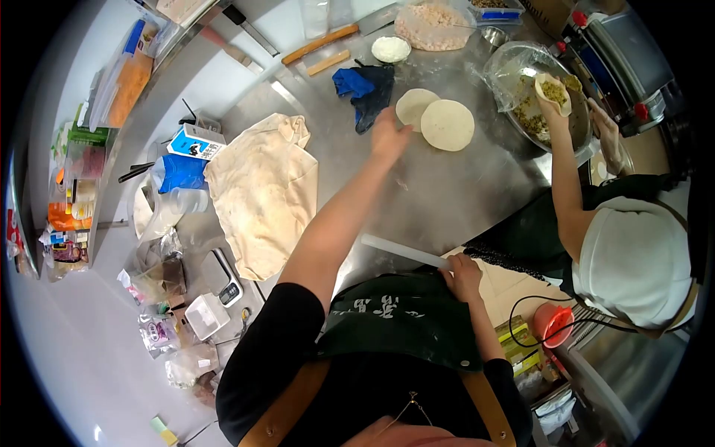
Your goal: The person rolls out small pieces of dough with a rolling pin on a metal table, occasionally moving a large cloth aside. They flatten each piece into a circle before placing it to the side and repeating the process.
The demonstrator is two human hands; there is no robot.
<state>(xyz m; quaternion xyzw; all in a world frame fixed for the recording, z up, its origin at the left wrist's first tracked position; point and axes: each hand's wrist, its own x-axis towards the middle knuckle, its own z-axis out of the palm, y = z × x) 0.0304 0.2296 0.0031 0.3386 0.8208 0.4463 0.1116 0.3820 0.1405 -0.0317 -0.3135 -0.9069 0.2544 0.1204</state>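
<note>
Here, left hand [389,134] lies spread, fingertips touching the nearer dough round [414,106] on the steel table [447,194]; right hand [463,274] is clenched around a white rolling pin [402,251].

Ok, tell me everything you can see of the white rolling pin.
The rolling pin is a plain, slim white rod with no handles; it looks like smooth plastic, though that is hard to tell. It lies slanted, near level, over the near edge of the steel table, in front of the person's dark apron. The right hand grips its near end, so that end is hidden; the far end points free toward the cloth. The left hand is away from it, at the dough rounds.
</note>
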